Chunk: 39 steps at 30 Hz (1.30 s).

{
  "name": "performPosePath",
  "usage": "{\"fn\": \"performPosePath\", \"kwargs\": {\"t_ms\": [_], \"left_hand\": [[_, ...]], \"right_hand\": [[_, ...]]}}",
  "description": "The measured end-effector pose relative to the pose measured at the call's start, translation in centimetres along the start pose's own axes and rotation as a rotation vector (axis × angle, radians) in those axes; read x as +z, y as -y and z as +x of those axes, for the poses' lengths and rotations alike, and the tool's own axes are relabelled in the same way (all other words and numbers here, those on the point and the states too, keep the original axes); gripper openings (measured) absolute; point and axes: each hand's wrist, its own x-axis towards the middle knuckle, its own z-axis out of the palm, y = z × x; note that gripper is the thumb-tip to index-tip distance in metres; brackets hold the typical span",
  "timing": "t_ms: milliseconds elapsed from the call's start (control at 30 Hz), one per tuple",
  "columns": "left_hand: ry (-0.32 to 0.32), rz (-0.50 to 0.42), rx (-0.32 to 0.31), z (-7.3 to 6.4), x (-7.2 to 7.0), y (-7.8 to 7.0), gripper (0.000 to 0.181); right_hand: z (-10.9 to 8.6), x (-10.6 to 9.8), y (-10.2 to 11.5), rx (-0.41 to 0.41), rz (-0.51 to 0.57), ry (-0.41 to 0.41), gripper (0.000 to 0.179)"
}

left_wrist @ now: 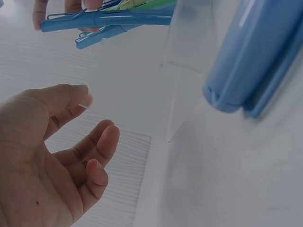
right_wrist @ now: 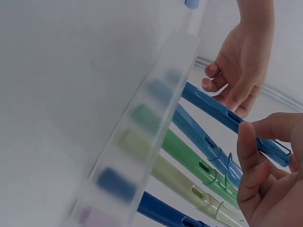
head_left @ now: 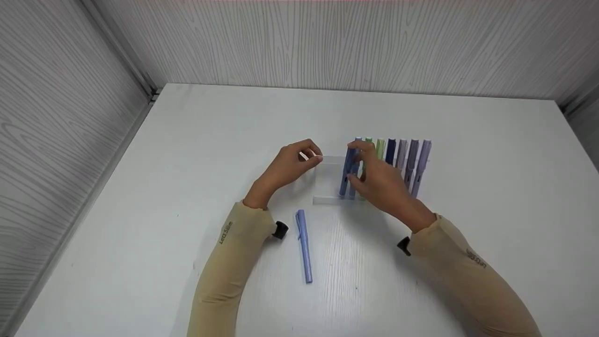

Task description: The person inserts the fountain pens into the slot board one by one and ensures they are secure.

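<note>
My right hand [head_left: 381, 180] pinches a blue pen [head_left: 346, 173] near its capped end, thumb on one side and fingers on the other. The pen leans slightly, its lower end at the front strip of a clear plastic pen stand [head_left: 323, 201]. Beside it in the stand is another blue pen [right_wrist: 191, 130], then a green pen [right_wrist: 187, 153] and a pale green pen [right_wrist: 175, 177]. At the stand's back left corner, thumb and index finger of my left hand [head_left: 290, 164] pinch the clear edge; the other fingers curl loosely.
Further right in the stand come a navy pen [head_left: 390, 150], a mauve pen [head_left: 401, 152], a dark purple pen [head_left: 412, 157] and a lavender pen [head_left: 423, 159]. A loose periwinkle pen [head_left: 304, 248] lies on the white table [head_left: 140, 234] between my forearms. Grained panels [head_left: 327, 47] enclose the table.
</note>
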Motion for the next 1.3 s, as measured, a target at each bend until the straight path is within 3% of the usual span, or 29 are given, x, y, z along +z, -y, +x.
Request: {"fn": "performPosePath", "kwargs": {"t_ms": [267, 467, 700, 933, 1300], "left_hand": [[-0.008, 0.007, 0.010, -0.1, 0.0, -0.1, 0.018], [-0.024, 0.005, 0.029, -0.2, 0.0, -0.2, 0.018], [-0.025, 0.009, 0.000, -0.3, 0.1, 0.0, 0.020], [-0.024, 0.013, 0.005, -0.2, 0.1, 0.1, 0.020], [-0.024, 0.015, -0.006, 0.1, 0.0, 0.0, 0.020]], "right_hand": [[0.1, 0.3, -0.1, 0.069, 0.105, 0.035, 0.061], [0.4, 0.1, -0.1, 0.053, 0.192, -0.048, 0.050], [0.8, 0.2, -0.3, 0.053, 0.173, -0.112, 0.045], [1.2, 0.1, -0.1, -0.008, 0.091, -0.152, 0.043], [1.6, -0.1, -0.2, 0.015, 0.050, -0.129, 0.046]]}}
